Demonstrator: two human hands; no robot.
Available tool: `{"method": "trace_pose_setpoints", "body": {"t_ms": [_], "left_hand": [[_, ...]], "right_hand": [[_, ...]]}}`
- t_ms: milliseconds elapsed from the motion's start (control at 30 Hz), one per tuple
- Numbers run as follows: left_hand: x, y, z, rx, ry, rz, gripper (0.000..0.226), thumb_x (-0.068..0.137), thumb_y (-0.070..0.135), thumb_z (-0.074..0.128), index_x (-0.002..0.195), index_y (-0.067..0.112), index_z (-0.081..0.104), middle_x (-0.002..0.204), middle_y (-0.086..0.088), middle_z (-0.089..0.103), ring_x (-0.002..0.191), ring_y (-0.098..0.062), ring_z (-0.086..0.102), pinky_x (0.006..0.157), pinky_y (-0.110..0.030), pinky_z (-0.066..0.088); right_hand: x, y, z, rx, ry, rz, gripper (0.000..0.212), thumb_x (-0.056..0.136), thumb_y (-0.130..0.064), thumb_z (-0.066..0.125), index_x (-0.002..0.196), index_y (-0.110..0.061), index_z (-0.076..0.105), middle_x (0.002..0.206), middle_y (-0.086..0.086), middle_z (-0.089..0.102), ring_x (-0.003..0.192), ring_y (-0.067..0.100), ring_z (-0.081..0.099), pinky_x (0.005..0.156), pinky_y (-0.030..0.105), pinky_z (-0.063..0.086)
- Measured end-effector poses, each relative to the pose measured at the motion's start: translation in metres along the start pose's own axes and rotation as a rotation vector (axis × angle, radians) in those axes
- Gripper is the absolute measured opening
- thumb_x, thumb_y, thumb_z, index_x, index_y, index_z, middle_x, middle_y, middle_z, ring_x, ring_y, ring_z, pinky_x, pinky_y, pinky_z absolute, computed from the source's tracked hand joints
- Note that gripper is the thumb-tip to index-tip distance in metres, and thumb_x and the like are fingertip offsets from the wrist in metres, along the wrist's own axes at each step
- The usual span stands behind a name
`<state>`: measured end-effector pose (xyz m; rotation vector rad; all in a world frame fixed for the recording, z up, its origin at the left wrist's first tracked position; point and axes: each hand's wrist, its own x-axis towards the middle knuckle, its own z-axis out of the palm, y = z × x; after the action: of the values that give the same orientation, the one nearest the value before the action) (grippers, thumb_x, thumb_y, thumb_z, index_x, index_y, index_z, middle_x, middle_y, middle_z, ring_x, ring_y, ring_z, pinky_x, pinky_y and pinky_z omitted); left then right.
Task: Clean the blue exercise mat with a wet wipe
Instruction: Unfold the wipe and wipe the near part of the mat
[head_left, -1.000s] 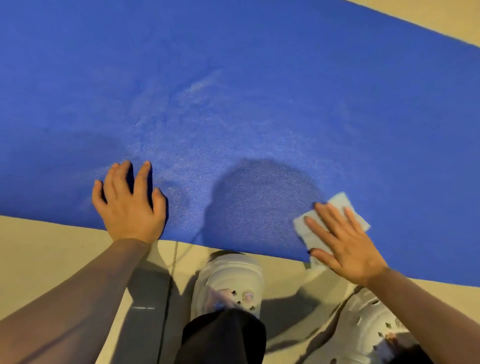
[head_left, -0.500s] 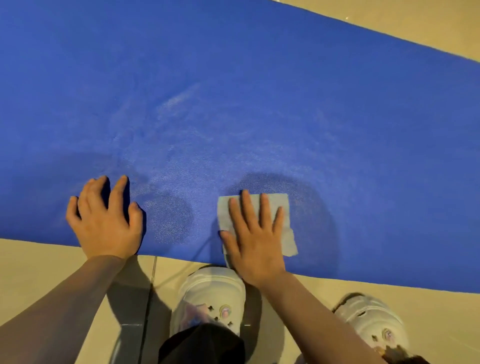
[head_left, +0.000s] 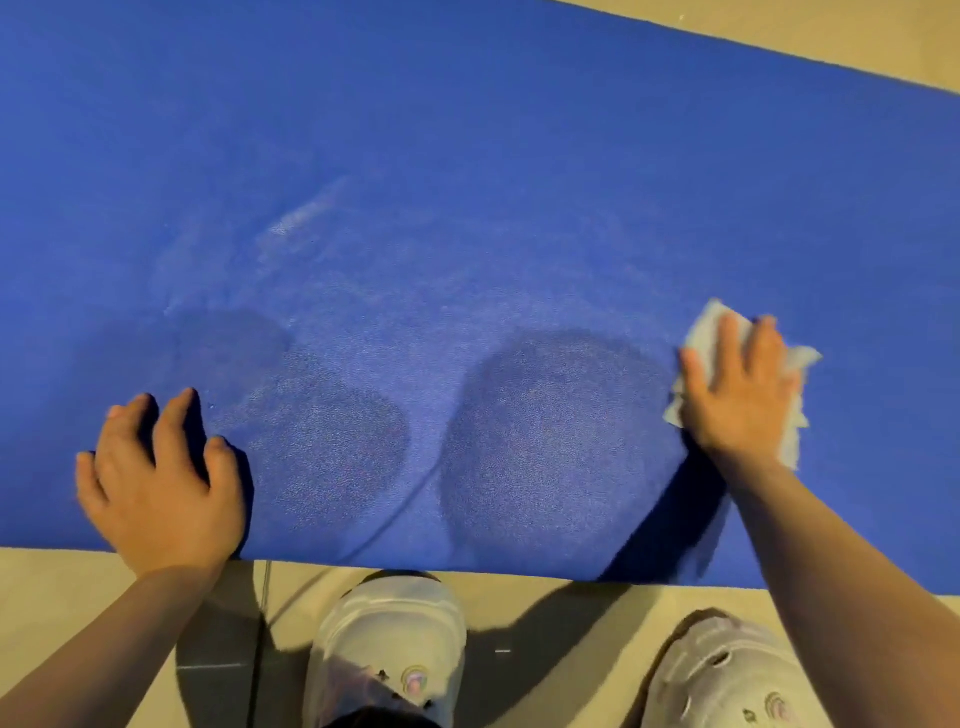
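Note:
The blue exercise mat (head_left: 467, 156) lies flat on the floor and fills most of the view; pale wet streaks shine at its middle left. My right hand (head_left: 737, 395) presses a crumpled white wet wipe (head_left: 706, 325) onto the mat at the right, fingers straight and spread over it. The wipe sticks out beyond my fingertips and at the hand's right side. Near the mat's front edge at the left, my left hand (head_left: 156, 478) rests on the mat with fingers lightly bent, holding nothing.
Beige floor (head_left: 545, 613) runs along the mat's near edge and shows again at the top right corner. Two white clog shoes (head_left: 389, 639) stand just below that edge. A dark strip (head_left: 218, 665) crosses the floor at the lower left.
My right hand has swept the wipe from the mat's middle near the front edge out to the right. The left hand stayed planted on the mat.

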<state>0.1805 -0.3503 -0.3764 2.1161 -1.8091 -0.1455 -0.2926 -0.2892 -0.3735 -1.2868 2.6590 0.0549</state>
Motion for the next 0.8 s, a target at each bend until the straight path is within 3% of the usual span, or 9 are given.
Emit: {"method": "trace_pose_setpoints", "body": {"t_ms": [133,300,400,567,733,800], "left_hand": [[0.000,0.002,-0.001,-0.008,-0.002,0.005,0.051,0.090,0.032,0.041,0.131,0.006,0.055,0.140,-0.023,0.047,0.133,-0.043,0.039,0.107,-0.066,0.027],[-0.002,0.005,-0.003,-0.015,-0.004,-0.008,0.052,0.091,0.034,0.039,0.133,0.008,0.054,0.142,-0.021,0.045,0.136,-0.039,0.036,0.114,-0.060,0.020],[-0.001,0.005,-0.002,0.003,0.000,0.013,0.052,0.091,0.035,0.038,0.133,0.009,0.054,0.141,-0.020,0.045,0.136,-0.038,0.037,0.113,-0.060,0.021],[-0.003,0.004,-0.002,0.005,-0.007,0.001,0.052,0.091,0.036,0.037,0.134,0.010,0.053,0.143,-0.018,0.043,0.139,-0.035,0.034,0.116,-0.054,0.015],[-0.002,0.004,-0.002,0.011,0.001,0.008,0.051,0.091,0.036,0.038,0.132,0.011,0.054,0.142,-0.017,0.044,0.136,-0.035,0.037,0.115,-0.054,0.015],[-0.001,0.003,-0.001,0.010,0.003,0.013,0.051,0.090,0.036,0.038,0.131,0.011,0.055,0.140,-0.017,0.045,0.134,-0.036,0.038,0.114,-0.055,0.017]], "right_hand": [[-0.039,0.037,-0.003,0.096,0.045,0.384,0.083,0.087,-0.063,0.012,0.154,-0.015,0.023,0.162,0.018,0.011,0.147,0.033,0.012,0.116,0.059,0.008],[-0.061,-0.030,0.005,0.180,0.123,0.455,0.093,0.083,-0.063,0.005,0.154,-0.006,0.024,0.162,0.019,0.014,0.146,0.042,0.015,0.115,0.060,0.004],[-0.077,-0.107,0.020,0.192,0.105,0.209,0.081,0.092,-0.058,0.014,0.151,-0.007,0.034,0.159,0.018,0.025,0.144,0.044,0.023,0.113,0.063,0.012],[-0.140,-0.211,0.039,0.131,0.094,-0.483,0.063,0.096,-0.052,0.032,0.146,-0.017,0.046,0.156,0.010,0.035,0.144,0.032,0.032,0.113,0.058,0.016],[-0.141,-0.171,0.042,0.181,0.111,-0.681,0.061,0.096,-0.054,0.039,0.145,-0.018,0.047,0.158,0.009,0.032,0.147,0.029,0.025,0.118,0.052,0.015],[-0.135,-0.124,0.040,0.170,0.086,-0.614,0.063,0.098,-0.057,0.035,0.149,-0.020,0.040,0.159,0.008,0.028,0.148,0.029,0.022,0.119,0.050,0.013]]}}
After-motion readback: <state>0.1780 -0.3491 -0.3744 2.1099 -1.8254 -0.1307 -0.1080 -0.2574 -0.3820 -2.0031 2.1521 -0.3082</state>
